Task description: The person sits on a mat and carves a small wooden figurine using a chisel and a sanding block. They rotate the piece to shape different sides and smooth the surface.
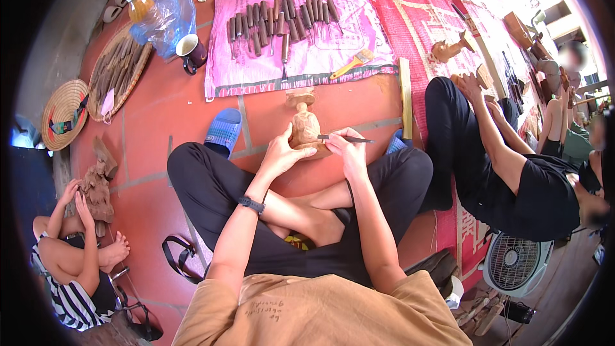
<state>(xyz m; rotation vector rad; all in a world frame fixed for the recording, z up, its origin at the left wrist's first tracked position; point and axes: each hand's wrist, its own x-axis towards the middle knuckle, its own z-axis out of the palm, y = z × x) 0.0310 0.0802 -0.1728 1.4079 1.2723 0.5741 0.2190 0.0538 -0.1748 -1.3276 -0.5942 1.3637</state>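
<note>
In front of my crossed legs stands a carved wooden figurine (304,123), seated on a round base, with a flat wooden piece at its head. My left hand (282,152) is wrapped round its left side and base, thumb along the lower front. A slim dark stick-like tool (352,139) is pinched in my right hand (346,150). Its left end meets the figurine's right side; its exact kind is unclear. Part of the base is hidden by my fingers.
Wooden-handled carving tools (272,22) and a yellow brush (352,64) lie on a pink sheet (221,57) ahead. A mug (191,53) stands at its left. A person (506,147) sits right, another (77,250) left. A fan (514,261) stands lower right.
</note>
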